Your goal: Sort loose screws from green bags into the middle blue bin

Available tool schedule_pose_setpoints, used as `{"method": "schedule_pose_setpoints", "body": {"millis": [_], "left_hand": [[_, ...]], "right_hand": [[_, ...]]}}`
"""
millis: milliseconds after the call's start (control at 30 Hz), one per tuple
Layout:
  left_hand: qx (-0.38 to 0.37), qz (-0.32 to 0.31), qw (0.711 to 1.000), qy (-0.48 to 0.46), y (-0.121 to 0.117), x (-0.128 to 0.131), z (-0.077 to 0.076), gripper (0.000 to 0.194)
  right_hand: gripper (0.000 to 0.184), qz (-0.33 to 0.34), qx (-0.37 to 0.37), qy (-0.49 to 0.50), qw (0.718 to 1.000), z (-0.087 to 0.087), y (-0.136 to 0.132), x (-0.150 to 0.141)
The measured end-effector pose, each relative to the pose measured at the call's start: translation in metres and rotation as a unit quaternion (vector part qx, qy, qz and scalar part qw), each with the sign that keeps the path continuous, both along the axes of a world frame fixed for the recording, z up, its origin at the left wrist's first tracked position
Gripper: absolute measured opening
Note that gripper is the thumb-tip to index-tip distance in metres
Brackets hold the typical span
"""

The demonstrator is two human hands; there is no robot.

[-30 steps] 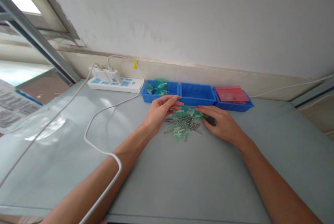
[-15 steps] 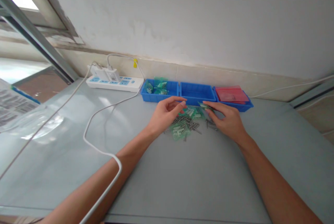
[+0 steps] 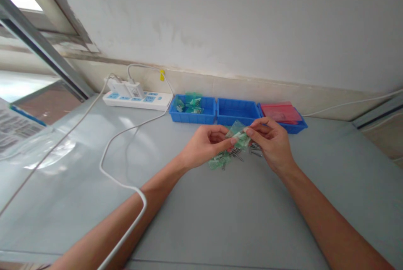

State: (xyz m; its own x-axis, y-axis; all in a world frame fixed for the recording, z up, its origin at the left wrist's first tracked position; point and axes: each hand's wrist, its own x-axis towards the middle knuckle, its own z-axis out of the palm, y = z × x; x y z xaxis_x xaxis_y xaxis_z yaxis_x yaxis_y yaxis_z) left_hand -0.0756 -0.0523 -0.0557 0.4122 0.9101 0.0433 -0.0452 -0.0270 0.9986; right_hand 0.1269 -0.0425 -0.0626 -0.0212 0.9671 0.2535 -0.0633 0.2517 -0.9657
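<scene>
Between my two hands is a small green plastic bag (image 3: 238, 132) with pale pieces inside. My left hand (image 3: 209, 144) pinches its left side with thumb and fingers. On its right side, my right hand (image 3: 270, 140) grips the bag's edge, fingers bent. Below them, partly hidden by the hands, lie loose metal screws (image 3: 255, 150) on the grey table (image 3: 239, 211). Another green bag (image 3: 219, 161) rests at the near side of the pile.
Three blue bins stand along the wall: the left bin (image 3: 209, 116) holds green bags, the middle bin (image 3: 237, 108) shows a bare floor, the right bin (image 3: 294, 127) holds red bags (image 3: 281, 112). A white power strip (image 3: 135, 101) and a white cable (image 3: 110, 144) lie left.
My right hand has lifted a green bag off the pile and moved it left toward the middle. My left hand has closed on the bag's other side.
</scene>
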Motion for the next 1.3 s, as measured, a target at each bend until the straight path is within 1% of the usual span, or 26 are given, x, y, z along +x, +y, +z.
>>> {"method": "schedule_pose_setpoints", "body": {"millis": [133,233,367,433,533,600,633,700,733,800,900,933,1000,1133,1233,1300], "left_hand": [[-0.012,-0.021,1.000,0.001,-0.001,0.000,0.001,0.039],[-0.014,-0.035,0.999,0.008,-0.001,-0.001,0.001,0.041],[-0.023,-0.024,0.999,0.000,0.002,-0.003,0.001,0.044],[-0.036,-0.008,0.999,-0.004,0.004,-0.004,0.001,0.044],[-0.060,0.021,0.998,-0.007,0.006,-0.006,0.001,0.044],[-0.066,0.039,0.997,-0.007,0.008,-0.008,0.001,0.043],[-0.067,0.046,0.997,-0.008,0.008,-0.009,0.001,0.042],[-0.066,0.060,0.996,-0.020,0.009,-0.012,0.002,0.041],[-0.068,0.069,0.995,-0.032,0.010,-0.013,0.003,0.040],[-0.076,0.091,0.991,-0.065,0.011,-0.015,0.006,0.039],[-0.096,0.135,0.977,-0.134,0.014,-0.019,0.011,0.036],[-0.106,0.153,0.970,-0.158,0.016,-0.021,0.012,0.034],[-0.130,0.192,0.952,-0.199,0.020,-0.025,0.012,0.029],[-0.191,0.254,0.916,-0.246,0.028,-0.032,0.009,0.017],[-0.228,0.267,0.898,-0.264,0.029,-0.034,0.010,0.011],[-0.240,0.261,0.896,-0.266,0.028,-0.033,0.013,0.017]], "right_hand": [[0.031,0.005,-0.013,0.018,1.000,-0.003,0.001,0.002],[0.026,0.011,-0.007,0.012,1.000,-0.003,0.000,0.002],[0.030,0.044,-0.003,0.010,0.999,0.000,-0.001,0.002],[0.032,0.038,0.009,-0.011,0.999,0.000,-0.001,0.002],[0.029,-0.011,0.048,-0.100,0.994,-0.003,0.001,0.005],[0.025,-0.049,0.085,-0.188,0.977,-0.005,0.001,0.008],[0.024,-0.065,0.109,-0.238,0.963,-0.007,0.002,0.010],[0.022,-0.084,0.168,-0.334,0.924,-0.008,0.002,0.013],[0.022,-0.081,0.198,-0.375,0.902,-0.008,0.002,0.014],[0.026,-0.050,0.243,-0.433,0.866,-0.009,0.001,0.016],[0.040,0.001,0.256,-0.488,0.834,-0.011,0.000,0.016],[0.042,0.010,0.251,-0.500,0.829,-0.012,0.000,0.015],[0.040,0.023,0.243,-0.513,0.823,-0.014,0.000,0.015],[0.036,0.037,0.243,-0.508,0.826,-0.019,0.002,0.016],[0.036,0.035,0.248,-0.497,0.831,-0.019,0.003,0.016],[0.035,0.034,0.250,-0.493,0.832,-0.019,0.002,0.015]]}}
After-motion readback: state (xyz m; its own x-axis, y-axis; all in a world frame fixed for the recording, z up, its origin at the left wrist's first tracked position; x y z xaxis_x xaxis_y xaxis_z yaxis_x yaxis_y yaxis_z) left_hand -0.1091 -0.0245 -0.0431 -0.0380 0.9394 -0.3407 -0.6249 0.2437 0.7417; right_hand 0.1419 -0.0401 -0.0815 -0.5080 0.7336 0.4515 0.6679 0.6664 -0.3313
